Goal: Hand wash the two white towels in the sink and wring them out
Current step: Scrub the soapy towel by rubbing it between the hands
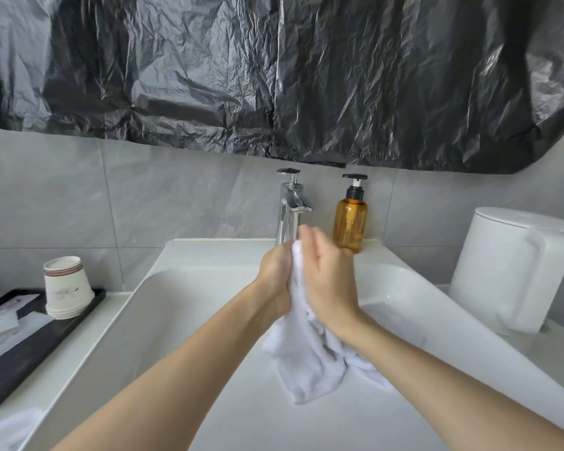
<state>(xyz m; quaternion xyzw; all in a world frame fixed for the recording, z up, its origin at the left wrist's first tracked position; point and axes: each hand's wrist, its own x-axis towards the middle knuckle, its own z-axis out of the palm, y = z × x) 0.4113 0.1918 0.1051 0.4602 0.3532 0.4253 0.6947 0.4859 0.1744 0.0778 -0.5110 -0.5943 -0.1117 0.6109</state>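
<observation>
The left hand [274, 275] is gripping the top of a white towel [306, 356] while the right hand [328, 281] is pressing flat-fingered against it — scrubbing, apparently — its tail trailing into the sink [183, 288] below the faucet [290, 206]. Next seems to be twisting it with both fists.

Print on the paper cups [66, 289] is unreadable.

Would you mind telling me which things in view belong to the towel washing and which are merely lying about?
Part of the job: white towel, pressed between left hand and right hand; sink; faucet; amber pump bottle, probably soap; white cloth at lower left, perhaps the second towel.
Lying about: paper cups; black tray; white kettle; black plastic sheet.
</observation>
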